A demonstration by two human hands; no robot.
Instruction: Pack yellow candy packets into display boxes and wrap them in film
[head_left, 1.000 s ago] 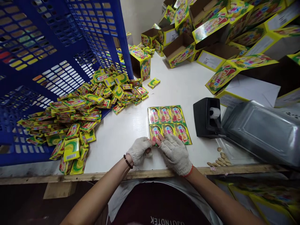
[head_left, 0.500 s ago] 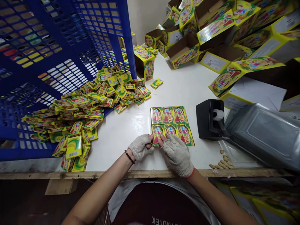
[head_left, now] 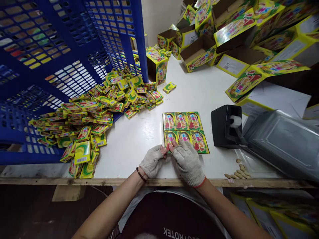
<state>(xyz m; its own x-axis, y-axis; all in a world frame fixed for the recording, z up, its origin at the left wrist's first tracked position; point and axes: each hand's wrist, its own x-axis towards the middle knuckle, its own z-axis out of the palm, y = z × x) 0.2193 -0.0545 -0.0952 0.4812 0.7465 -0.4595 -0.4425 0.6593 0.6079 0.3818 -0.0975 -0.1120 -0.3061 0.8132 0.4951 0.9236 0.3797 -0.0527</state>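
Two rows of small yellow-green printed boxes (head_left: 183, 121), three to a row, lie flat and tightly packed on the white table in front of me. My left hand (head_left: 154, 161), in a pale knit glove with bare fingertips, has its thumb and bent fingers closed at the near left corner of this block. Across the near edge lies my right hand (head_left: 188, 162), gloved the same way, its fingers stretched over the front boxes and its fingertips touching the near left box. Part of the front row is hidden under the right hand.
A blue plastic crate (head_left: 143, 43) lies tipped at the left, with a heap of loose small boxes (head_left: 99, 106) spilling out. A black tape dispenser (head_left: 221, 126) and clear plastic trays (head_left: 286, 142) stand right. Open display cartons (head_left: 199, 53) pile up behind; peanuts (head_left: 240, 171) lie near the edge.
The whole view has shifted slightly. My left hand's fingertips have come closer to the right hand's at the near left corner. The block of boxes stays in place.
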